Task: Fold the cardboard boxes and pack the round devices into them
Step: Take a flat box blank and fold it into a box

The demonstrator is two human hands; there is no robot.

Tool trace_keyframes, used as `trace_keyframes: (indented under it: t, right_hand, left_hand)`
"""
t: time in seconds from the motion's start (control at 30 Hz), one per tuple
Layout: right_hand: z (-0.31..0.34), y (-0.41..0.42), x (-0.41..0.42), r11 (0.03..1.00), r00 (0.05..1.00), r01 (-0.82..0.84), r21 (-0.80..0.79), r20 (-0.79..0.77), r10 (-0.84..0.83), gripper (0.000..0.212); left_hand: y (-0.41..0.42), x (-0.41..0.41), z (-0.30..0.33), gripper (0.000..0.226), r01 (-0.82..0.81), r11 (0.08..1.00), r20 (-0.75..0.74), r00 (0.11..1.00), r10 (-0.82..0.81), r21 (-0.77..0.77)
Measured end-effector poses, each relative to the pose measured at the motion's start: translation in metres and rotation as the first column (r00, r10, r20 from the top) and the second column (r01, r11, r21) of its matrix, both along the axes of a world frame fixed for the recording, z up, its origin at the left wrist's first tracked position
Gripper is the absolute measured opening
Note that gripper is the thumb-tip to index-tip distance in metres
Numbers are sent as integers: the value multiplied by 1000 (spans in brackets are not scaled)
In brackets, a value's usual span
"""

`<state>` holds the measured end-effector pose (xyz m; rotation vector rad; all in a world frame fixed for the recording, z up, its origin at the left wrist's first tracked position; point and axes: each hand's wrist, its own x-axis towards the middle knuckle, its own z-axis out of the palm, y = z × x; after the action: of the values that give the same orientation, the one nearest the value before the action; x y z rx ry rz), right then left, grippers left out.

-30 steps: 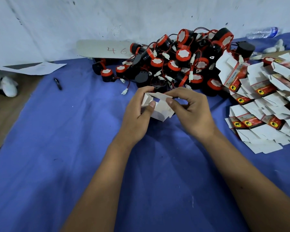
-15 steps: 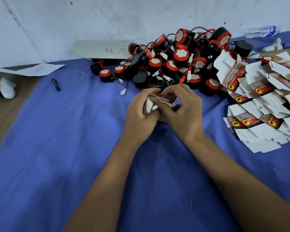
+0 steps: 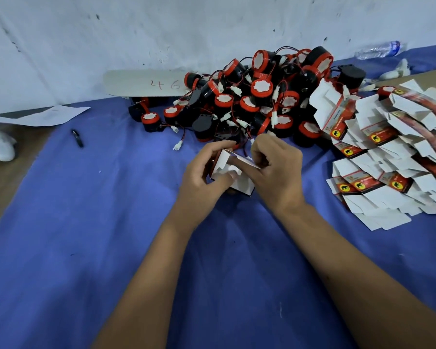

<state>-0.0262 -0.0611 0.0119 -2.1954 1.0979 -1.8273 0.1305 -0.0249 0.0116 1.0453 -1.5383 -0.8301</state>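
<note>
**One box taking shape, a whole heap waiting**

From the head camera, looking down at the blue cloth (image 3: 86,248) covering the table, both hands are working at the centre of the scene. The left hand (image 3: 202,182) is curling its fingers round the left end of a small white cardboard box (image 3: 239,181), thumb pressing on a flap at its near face. The right hand (image 3: 277,172) is gripping the box's right end, fingers bent over the top edge and pinching a panel down. The box is sitting between the two hands, just above the cloth, half formed, with its flaps not yet tucked shut as far as I can judge.

Just beyond the hands, at the far side, the pile of round devices (image 3: 252,102) is lying in a tangle of red rims, black bodies and thin wires with white plugs. None of them is in the box, as far as this view shows. Off to the right, the stack of flat boxes (image 3: 388,157) is fanning out, unfolded.

Farther left, a black pen (image 3: 77,138) is resting on the cloth, and a plastic bottle (image 3: 378,49) is lying at the far right by the wall.

My reading: this is early going. One box is being folded, no finished packed box is showing anywhere, and nearly all the folding and packing is left.
</note>
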Motion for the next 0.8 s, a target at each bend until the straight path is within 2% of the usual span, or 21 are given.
trace_keyframes:
  t: [0.07,0.13,0.27,0.47,0.57,0.67,0.8]
  right_hand:
    - [-1,-2,-3,1000,1000,26,-11,17,-26,50]
    - [-2,-2,-5,999,998,42,-8,38,-41,46]
    - [-6,-3,-1,997,997,72,-11,-12,-72,34]
    - [-6,-2,4,999,988,21,-34,-150,-26,6]
    - [-5,0,4,998,988,21,-55,-152,-29,14]
    - [-5,3,9,995,980,14,-99,-196,-34,23]
    - [-8,6,13,999,987,4,36,-161,2,25]
  left_hand:
    - [3,2,4,39,96,992,-93,992,-88,81]
    - [5,0,7,38,126,985,-183,978,-104,117]
    - [3,-1,5,31,-20,999,-116,993,24,34]
    - [-4,3,-1,26,-129,991,-54,990,127,-21]
    - [-4,2,-2,24,-165,986,-60,985,162,-39]
    - [-5,5,-1,23,-208,978,-192,960,205,8]
    - [-4,10,2,23,-168,985,-228,959,169,27]
